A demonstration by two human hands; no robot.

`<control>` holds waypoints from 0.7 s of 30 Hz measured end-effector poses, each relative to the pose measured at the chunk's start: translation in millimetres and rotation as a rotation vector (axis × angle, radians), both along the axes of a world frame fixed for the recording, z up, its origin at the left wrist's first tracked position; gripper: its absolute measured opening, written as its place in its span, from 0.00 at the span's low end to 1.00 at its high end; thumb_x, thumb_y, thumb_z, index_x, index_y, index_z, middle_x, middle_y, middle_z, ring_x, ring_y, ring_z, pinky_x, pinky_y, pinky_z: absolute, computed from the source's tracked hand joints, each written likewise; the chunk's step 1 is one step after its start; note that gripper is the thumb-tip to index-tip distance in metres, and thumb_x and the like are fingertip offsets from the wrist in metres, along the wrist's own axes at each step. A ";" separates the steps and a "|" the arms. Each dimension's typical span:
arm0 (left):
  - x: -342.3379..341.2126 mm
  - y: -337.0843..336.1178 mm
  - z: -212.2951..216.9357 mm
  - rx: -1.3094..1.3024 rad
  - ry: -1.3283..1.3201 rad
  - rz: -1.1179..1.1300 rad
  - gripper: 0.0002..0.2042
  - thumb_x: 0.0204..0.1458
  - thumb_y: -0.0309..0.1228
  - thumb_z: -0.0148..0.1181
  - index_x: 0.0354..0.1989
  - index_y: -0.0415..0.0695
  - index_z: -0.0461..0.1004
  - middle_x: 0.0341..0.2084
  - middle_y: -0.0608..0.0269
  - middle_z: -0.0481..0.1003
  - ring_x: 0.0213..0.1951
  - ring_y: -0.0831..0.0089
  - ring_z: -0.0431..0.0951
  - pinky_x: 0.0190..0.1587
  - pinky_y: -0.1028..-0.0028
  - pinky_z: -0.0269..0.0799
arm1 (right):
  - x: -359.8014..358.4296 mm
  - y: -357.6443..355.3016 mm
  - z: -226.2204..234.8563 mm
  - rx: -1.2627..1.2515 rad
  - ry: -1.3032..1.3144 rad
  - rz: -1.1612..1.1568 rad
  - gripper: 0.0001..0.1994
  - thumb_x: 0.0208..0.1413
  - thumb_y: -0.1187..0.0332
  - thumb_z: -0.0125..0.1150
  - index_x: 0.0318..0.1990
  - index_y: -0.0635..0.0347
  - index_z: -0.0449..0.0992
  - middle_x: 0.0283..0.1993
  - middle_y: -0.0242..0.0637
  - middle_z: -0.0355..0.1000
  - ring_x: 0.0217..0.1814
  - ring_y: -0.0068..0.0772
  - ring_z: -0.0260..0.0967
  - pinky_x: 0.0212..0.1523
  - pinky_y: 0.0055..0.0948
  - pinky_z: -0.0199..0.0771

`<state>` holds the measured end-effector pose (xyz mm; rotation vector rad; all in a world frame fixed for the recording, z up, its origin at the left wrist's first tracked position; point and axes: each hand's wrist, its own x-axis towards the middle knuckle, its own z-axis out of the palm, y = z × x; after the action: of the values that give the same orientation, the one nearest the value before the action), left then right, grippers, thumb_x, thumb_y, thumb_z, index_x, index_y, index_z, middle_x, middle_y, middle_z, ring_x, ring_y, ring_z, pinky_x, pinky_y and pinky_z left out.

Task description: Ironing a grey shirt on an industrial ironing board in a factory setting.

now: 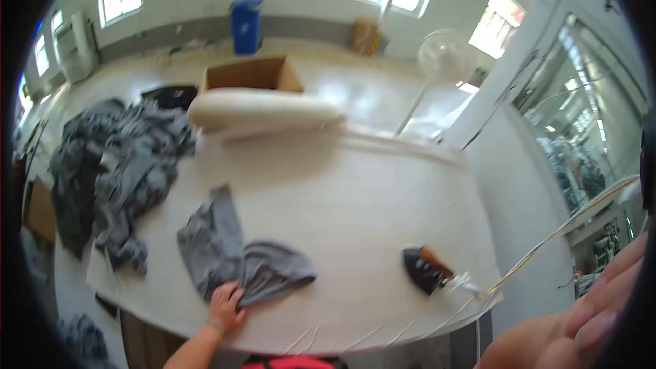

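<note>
A grey garment (212, 242), crumpled and partly folded over itself, lies on the left half of the white-covered table (362, 219). At its near edge my left hand (227, 306) has its fingers closed on the cloth. My right hand (581, 328) is raised close to the camera at the lower right, away from the table. Its fingers look stretched out, with nothing visible in them, though the picture's rim cuts them off. A dark iron (425, 270) with a brown handle rests near the table's right front corner.
A heap of grey garments (140, 143) hangs over the table's left edge. Along the back lie a cream roll (266, 109) and, behind it, an open cardboard box (290, 72). A cord (540, 246) runs from the iron up to the right. A standing fan (437, 58) is beyond.
</note>
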<state>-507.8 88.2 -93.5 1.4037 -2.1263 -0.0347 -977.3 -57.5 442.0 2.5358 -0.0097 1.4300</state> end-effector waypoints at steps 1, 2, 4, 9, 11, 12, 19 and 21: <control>-16.2 -2.6 -43.4 -0.321 0.171 0.043 0.29 0.40 0.29 0.68 0.56 0.41 0.74 0.63 0.45 0.72 0.63 0.46 0.72 0.66 0.48 0.67 | -26.2 7.3 41.7 -0.146 0.000 -0.017 0.26 0.72 0.50 0.49 0.71 0.50 0.58 0.37 0.40 0.75 0.26 0.31 0.69 0.28 0.30 0.72; -12.8 10.5 -104.2 -0.425 0.079 0.010 0.29 0.40 0.29 0.68 0.56 0.41 0.74 0.63 0.45 0.72 0.63 0.46 0.72 0.66 0.48 0.67 | -9.1 22.5 68.1 -0.241 -0.090 -0.041 0.26 0.72 0.50 0.49 0.71 0.51 0.58 0.37 0.40 0.75 0.26 0.31 0.69 0.28 0.30 0.72; 132.6 -74.5 -7.3 -0.541 -0.075 -0.001 0.28 0.40 0.29 0.67 0.55 0.40 0.74 0.63 0.45 0.71 0.64 0.46 0.72 0.66 0.47 0.66 | 18.9 56.6 89.3 -0.403 -0.208 -0.124 0.26 0.72 0.51 0.49 0.70 0.51 0.59 0.37 0.41 0.75 0.26 0.31 0.69 0.28 0.30 0.72; -40.2 -205.9 -34.8 -0.734 0.064 0.298 0.27 0.41 0.29 0.65 0.55 0.39 0.74 0.64 0.43 0.70 0.65 0.45 0.70 0.68 0.47 0.65 | -79.1 110.2 109.8 -0.742 -0.024 -0.068 0.25 0.72 0.52 0.50 0.69 0.52 0.60 0.37 0.42 0.75 0.26 0.31 0.69 0.28 0.30 0.73; -155.0 -207.7 -74.3 -0.669 0.168 0.418 0.26 0.41 0.28 0.65 0.54 0.39 0.73 0.64 0.42 0.70 0.66 0.44 0.69 0.68 0.46 0.64 | -125.3 118.6 110.5 -0.762 0.100 -0.043 0.24 0.72 0.53 0.51 0.68 0.53 0.60 0.37 0.42 0.75 0.26 0.32 0.69 0.28 0.30 0.73; -136.1 -177.3 -84.6 -0.590 0.144 0.457 0.26 0.42 0.28 0.64 0.54 0.39 0.73 0.64 0.42 0.70 0.66 0.44 0.69 0.68 0.46 0.64 | -116.7 116.6 102.9 -0.713 0.099 -0.052 0.24 0.72 0.53 0.51 0.68 0.53 0.60 0.37 0.42 0.75 0.26 0.32 0.69 0.28 0.30 0.73; -86.3 35.0 -74.8 0.078 -0.088 0.667 0.24 0.43 0.27 0.62 0.53 0.37 0.73 0.65 0.40 0.68 0.69 0.43 0.67 0.70 0.45 0.62 | -111.1 66.9 50.4 -0.244 0.135 -0.141 0.22 0.72 0.55 0.53 0.66 0.54 0.62 0.38 0.44 0.76 0.26 0.32 0.70 0.28 0.31 0.74; -111.2 12.9 -23.1 0.110 -0.066 0.685 0.23 0.44 0.25 0.61 0.53 0.39 0.73 0.68 0.40 0.65 0.73 0.43 0.62 0.74 0.45 0.56 | -127.1 59.4 44.4 -0.101 0.179 -0.141 0.22 0.72 0.56 0.53 0.66 0.55 0.62 0.38 0.44 0.76 0.26 0.32 0.70 0.27 0.31 0.74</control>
<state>-619.0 101.1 -116.6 2.1488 -1.6049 0.1654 -1104.5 1.8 486.3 2.5152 -0.0825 1.1197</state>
